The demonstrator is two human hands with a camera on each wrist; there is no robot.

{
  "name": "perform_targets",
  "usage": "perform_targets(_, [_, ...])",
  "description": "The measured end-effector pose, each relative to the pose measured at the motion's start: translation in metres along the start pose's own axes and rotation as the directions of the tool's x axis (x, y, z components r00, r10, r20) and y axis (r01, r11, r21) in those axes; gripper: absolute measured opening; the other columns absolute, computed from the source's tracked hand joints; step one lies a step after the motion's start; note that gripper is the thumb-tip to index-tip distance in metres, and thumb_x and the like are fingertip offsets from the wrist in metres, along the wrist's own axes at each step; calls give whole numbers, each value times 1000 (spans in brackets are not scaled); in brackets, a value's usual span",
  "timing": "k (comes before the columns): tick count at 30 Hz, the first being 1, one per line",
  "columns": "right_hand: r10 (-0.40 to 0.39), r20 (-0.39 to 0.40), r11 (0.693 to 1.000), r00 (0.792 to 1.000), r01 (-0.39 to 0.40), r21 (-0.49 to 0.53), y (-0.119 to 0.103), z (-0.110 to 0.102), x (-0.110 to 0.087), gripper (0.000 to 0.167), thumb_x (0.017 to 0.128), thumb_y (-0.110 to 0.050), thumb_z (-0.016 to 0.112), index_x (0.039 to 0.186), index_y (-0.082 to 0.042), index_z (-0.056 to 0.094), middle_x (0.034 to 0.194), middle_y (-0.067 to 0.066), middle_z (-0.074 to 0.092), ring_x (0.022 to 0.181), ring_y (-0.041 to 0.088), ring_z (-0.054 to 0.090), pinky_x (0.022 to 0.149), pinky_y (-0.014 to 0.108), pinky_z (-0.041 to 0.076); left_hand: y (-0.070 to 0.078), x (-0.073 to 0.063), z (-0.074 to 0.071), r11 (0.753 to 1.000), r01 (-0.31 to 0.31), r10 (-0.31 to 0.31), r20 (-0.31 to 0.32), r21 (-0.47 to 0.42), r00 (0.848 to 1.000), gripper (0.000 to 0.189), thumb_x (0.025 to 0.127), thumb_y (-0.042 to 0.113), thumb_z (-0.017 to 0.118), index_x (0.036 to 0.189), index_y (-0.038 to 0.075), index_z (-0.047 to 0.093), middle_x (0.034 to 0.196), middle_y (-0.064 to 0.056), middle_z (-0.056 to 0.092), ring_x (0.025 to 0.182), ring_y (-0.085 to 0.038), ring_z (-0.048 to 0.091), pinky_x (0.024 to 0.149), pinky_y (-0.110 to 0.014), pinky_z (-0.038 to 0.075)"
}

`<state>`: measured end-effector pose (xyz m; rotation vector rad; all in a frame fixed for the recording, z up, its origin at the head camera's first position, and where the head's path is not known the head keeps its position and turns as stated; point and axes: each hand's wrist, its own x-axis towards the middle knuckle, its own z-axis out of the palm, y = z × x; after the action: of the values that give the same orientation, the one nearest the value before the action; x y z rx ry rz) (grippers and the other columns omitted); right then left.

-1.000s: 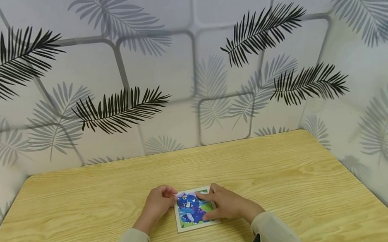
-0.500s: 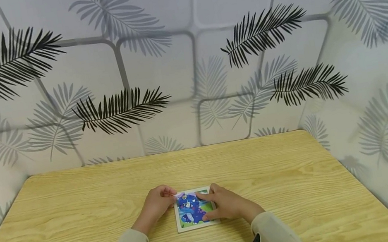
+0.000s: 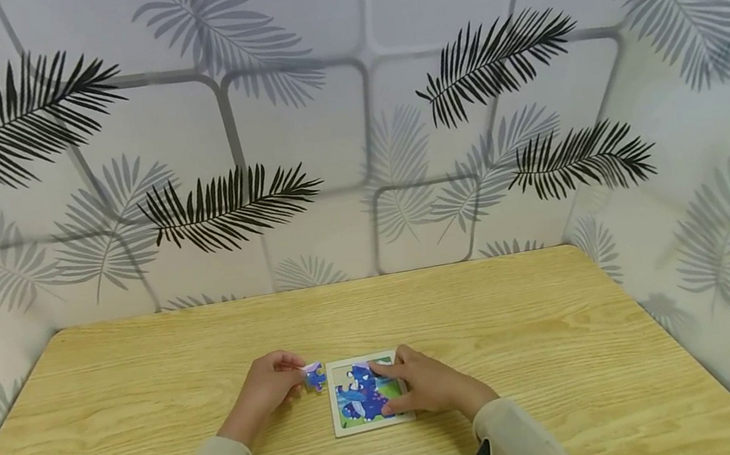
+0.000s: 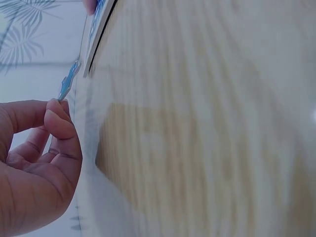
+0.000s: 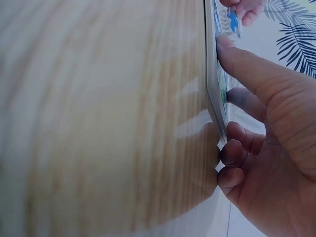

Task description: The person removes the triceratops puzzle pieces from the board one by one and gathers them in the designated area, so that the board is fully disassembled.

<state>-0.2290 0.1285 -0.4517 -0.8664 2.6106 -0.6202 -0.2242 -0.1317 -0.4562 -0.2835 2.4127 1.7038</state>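
My left hand [image 3: 264,390] pinches a blue and lilac jigsaw piece [image 3: 315,376] between thumb and fingers, just left of the framed puzzle. In the left wrist view the piece [image 4: 68,83] stands up from the fingertips, seen edge-on. The square jigsaw puzzle, in a white tray frame [image 3: 370,428], lies flat on the table with a blue cartoon picture. A bare gap shows at its upper left corner. My right hand [image 3: 434,384] holds its right side. In the right wrist view, thumb and index finger lie on the puzzle's face and other fingers curl against the tray's edge [image 5: 212,79].
The light wooden table [image 3: 146,370] extends around the puzzle on all sides. Behind it is a pale wall covering [image 3: 301,135] with a leaf print, which continues on both sides. A bright reflection lies near the front edge.
The left hand has lifted the piece out of the puzzle's upper left corner and moved it left, clear of the tray. The right hand and tray have stayed in place.
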Motion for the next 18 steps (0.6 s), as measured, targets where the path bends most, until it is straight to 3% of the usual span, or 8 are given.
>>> perform_targets(10, [-4,8,1000,1000,4,-9,2,1,1,73,84,-43,68,145,-15,38,87,1,33,72,13,32,62,26,28,-11,-6,-37,999,-18,17,14,42,1000,10,89,1,60,98,-2,60,78,-5,58,62,-14,53,53,-25,43])
perform_targets(18, [12,15,1000,1000,-12,9,1,2,1,73,84,-42,69,145,-16,39,86,0,31,71,13,31,61,24,27,-20,-12,-53,998,-2,2,6,69,1000,11,89,1,59,98,-3,59,74,-4,57,61,-13,52,52,-25,44])
